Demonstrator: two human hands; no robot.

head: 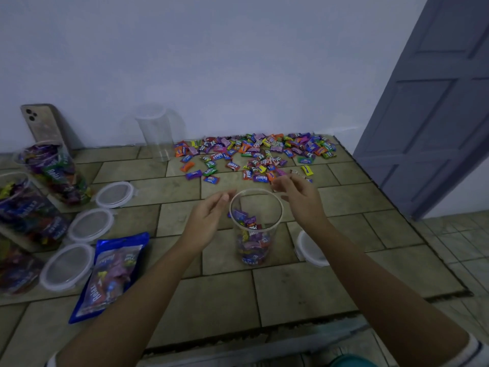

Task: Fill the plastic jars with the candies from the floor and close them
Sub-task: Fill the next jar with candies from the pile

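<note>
— Where is the jar?
— An open plastic jar, partly filled, stands on the tiled floor.
— And the hands?
— The left hand hovers with fingers relaxed, just beside the rim. The right hand, above the far side of the rim, is blurred, so its grip cannot be told. Loose candies lie scattered along the wall, beyond the jar.

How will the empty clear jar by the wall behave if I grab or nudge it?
The empty jar looks thin, clear plastic, so probably light and slightly flexible. Tall, narrow and holding nothing, it may tip easily if nudged, then roll on the tiles.
</note>
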